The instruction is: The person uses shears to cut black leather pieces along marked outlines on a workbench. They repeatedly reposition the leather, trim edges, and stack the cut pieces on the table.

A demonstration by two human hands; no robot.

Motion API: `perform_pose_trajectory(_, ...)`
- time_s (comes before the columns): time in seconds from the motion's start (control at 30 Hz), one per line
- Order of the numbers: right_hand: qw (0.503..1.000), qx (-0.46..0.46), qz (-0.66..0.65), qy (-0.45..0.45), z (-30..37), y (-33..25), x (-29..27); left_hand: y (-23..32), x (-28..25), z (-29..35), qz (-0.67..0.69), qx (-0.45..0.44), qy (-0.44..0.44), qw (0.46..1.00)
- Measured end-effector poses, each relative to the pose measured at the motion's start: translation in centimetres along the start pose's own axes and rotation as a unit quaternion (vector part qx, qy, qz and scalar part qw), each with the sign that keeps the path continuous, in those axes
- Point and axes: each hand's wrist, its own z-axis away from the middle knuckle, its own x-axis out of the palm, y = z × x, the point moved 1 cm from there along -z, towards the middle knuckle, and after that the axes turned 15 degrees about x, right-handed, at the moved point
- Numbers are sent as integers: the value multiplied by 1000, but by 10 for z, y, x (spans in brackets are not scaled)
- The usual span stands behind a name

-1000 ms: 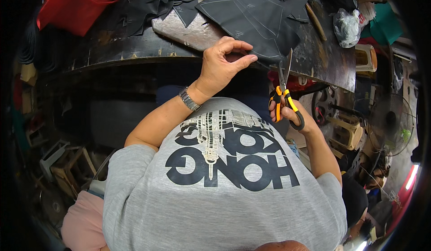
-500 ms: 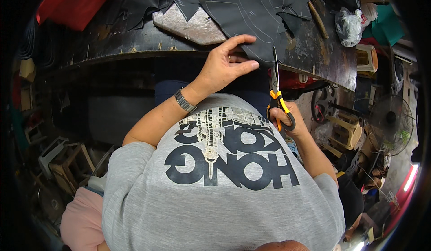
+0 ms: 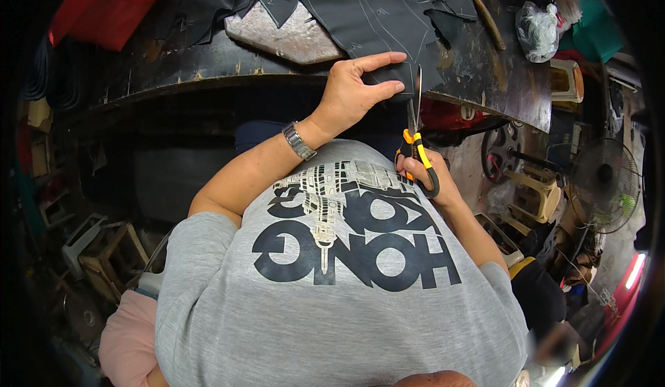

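A black sheet of leather-like material [image 3: 374, 16] with pale drawn outlines lies on the dark table, its near end reaching the front edge. My left hand [image 3: 352, 90] grips that near end. Its thumb and forefinger lie apart on top, while the other fingers are mostly hidden. In my right hand [image 3: 435, 171] are scissors [image 3: 414, 141] with yellow-and-black handles, my fingers in the loops. Their blades point away from me and are parted, at the sheet's edge just right of my left fingertips.
Black offcuts [image 3: 277, 6] and a worn pale slab [image 3: 294, 33] lie on the table [image 3: 173, 65]. A red bag [image 3: 111, 9] stands far left. On the right are a wooden stick [image 3: 489, 20], a clear plastic bag [image 3: 537, 32] and a fan [image 3: 604, 186]. A person in pink [image 3: 128, 338] is at lower left.
My right hand and the scissors have shifted left and slightly away from me, and the blades are parted wider. My left hand stays at the sheet's edge, slightly further right.
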Motion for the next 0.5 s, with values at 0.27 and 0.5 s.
perform_pose_trajectory(0.27, 1000, -1, -23, -4, -7, 2, 1, 0, 2, 0, -18, 19, -2, 1000)
perform_pose_trajectory(0.5, 999, -9, -47, -7, -8, 5, 1, 3, 2, 2, -24, 24, -14, 999)
